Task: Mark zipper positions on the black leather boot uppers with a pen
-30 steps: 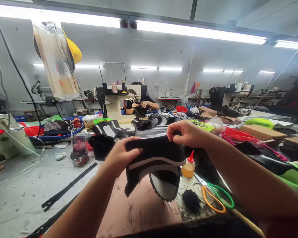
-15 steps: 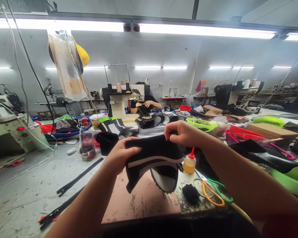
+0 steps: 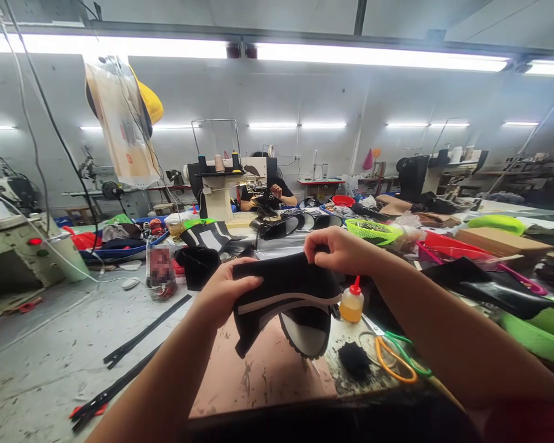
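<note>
In the head view, a black shoe piece [image 3: 284, 277] with pale strips is held up over the pink board [image 3: 258, 387] on the desk [image 3: 37, 338], to the left of the bottle [image 3: 351, 306] and the scissors [image 3: 392, 363]. The left hand [image 3: 224, 292] pinches its left end, thumb laid flat on the near face; the right hand [image 3: 330, 249] is curled into a loose fist, gripping the top edge near its right end. The piece looks light and bendable, probably stiffer along the strips and not fragile; its matt face should give good grip. The top edge, near both ends, seems the best place to hold, leaving the lower curve free. The left fingers are hidden behind the piece, and the right fingertips are hard to make out. Whether the pale, rounded part below joins the same piece cannot be told, and its far side is out of sight. Both forearms are cut off by the picture's edges.
</note>
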{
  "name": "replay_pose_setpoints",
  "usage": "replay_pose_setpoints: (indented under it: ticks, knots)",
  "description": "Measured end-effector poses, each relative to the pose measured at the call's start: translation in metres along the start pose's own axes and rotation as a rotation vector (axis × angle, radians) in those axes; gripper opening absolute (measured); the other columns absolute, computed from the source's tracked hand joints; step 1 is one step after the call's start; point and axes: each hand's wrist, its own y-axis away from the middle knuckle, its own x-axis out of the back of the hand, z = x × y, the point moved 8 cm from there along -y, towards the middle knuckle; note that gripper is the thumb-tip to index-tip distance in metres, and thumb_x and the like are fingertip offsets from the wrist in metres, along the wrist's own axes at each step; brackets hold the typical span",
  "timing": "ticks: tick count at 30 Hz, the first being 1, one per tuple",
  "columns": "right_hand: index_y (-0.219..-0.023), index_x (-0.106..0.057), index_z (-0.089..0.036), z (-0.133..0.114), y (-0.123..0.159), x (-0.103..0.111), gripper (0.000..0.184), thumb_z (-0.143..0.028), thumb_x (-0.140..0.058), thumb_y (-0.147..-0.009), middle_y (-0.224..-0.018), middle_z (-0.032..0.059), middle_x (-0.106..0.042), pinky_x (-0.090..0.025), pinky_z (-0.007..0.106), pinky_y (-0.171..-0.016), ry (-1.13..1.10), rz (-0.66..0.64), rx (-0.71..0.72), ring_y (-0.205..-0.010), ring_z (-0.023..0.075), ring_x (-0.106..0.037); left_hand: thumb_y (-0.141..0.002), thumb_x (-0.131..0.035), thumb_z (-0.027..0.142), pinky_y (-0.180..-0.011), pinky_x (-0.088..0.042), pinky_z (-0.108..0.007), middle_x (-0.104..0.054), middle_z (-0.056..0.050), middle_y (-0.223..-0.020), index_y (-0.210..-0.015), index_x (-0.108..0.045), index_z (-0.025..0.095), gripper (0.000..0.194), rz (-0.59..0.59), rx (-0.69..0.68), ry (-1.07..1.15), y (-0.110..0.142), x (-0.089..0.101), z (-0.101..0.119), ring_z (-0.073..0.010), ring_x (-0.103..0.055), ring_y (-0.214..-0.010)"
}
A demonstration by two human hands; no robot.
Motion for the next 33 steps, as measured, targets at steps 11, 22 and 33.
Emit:
replay_pose_setpoints:
  ticks: [11, 22, 33]
  knots:
    - [-0.061, -0.056, -0.016, -0.001, -0.001, -0.003, 0.011, -0.012, -0.045, -0.061, -0.056, -0.0030, -0.054, -0.035, 0.022, -0.052, 0.100, 0.009, -0.014, -0.051, 0.0091, -0.044, -0.059, -0.066, 0.030, -0.058, -0.048, -0.027, -0.062, -0.001, -0.076, -0.099, -0.054, 0.018, 0.043, 0.078, -0.171, -0.403, 0.005, 0.005, 0.009, -0.0155, -0.059, -0.065]
    - [-0.062, -0.056, -0.017, 0.001, -0.005, -0.023, 0.013, -0.011, -0.045, -0.062, -0.060, -0.0012, -0.058, -0.036, 0.022, -0.053, 0.169, -0.050, -0.027, -0.054, 0.0108, -0.048, -0.075, -0.049, 0.026, -0.060, -0.043, -0.024, -0.058, 0.002, -0.067, -0.085, -0.056, 0.019, 0.014, 0.192, -0.422, -0.999, 0.010, -0.005, 0.022, -0.0123, -0.056, -0.062]
    - [-0.058, -0.049, -0.018, -0.003, -0.003, -0.025, 0.003, -0.017, -0.047, -0.060, -0.060, -0.0012, -0.054, -0.033, 0.023, -0.056, 0.201, -0.030, 0.026, -0.057, 0.0116, -0.045, -0.072, -0.051, 0.027, -0.058, -0.041, -0.022, -0.055, 0.002, -0.065, -0.082, -0.056, 0.018, 0.014, 0.255, -0.408, -0.917, -0.001, 0.004, 0.012, -0.0111, -0.052, -0.059]
